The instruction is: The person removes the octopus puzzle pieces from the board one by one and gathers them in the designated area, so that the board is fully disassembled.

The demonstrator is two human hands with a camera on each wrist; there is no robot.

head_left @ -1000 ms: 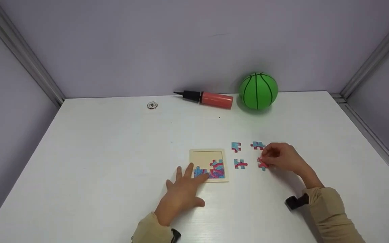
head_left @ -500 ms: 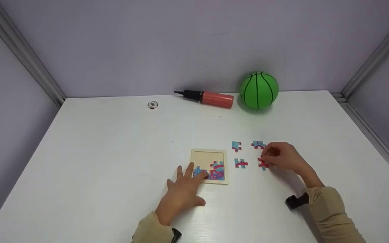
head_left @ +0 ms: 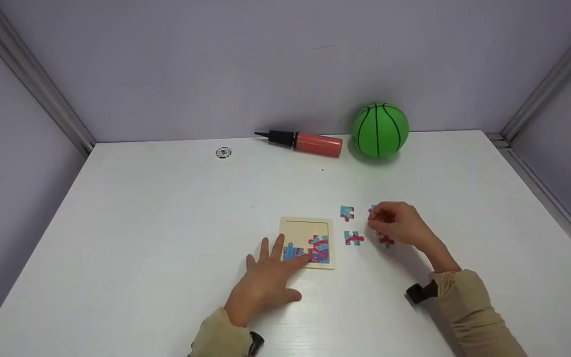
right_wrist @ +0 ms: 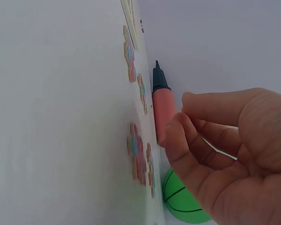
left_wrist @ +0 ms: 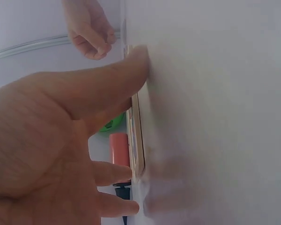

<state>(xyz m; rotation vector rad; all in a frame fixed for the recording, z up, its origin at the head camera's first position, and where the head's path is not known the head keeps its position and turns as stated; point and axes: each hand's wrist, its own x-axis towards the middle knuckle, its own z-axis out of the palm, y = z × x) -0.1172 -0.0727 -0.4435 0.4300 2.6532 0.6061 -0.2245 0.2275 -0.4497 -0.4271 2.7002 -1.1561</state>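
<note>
White tabletop [head_left: 117, 238] lies beneath everything. Nearest, the left hand [head_left: 265, 282] spreads straight fingers over the near-left part of a squarish wooden tray [head_left: 300, 229], whose joined pieces [head_left: 321, 250] line its near side and right. Four loose pieces [head_left: 353, 238] lie just right of the tray; over their right-hand pair hovers the right hand [head_left: 399, 224], nearer to them than the left, thumb and fingertips curled close together with nothing visible between. Farther back, a red pump [head_left: 318, 144] and green ball [head_left: 380, 131] sit by the pale wall [head_left: 216, 64].
</note>
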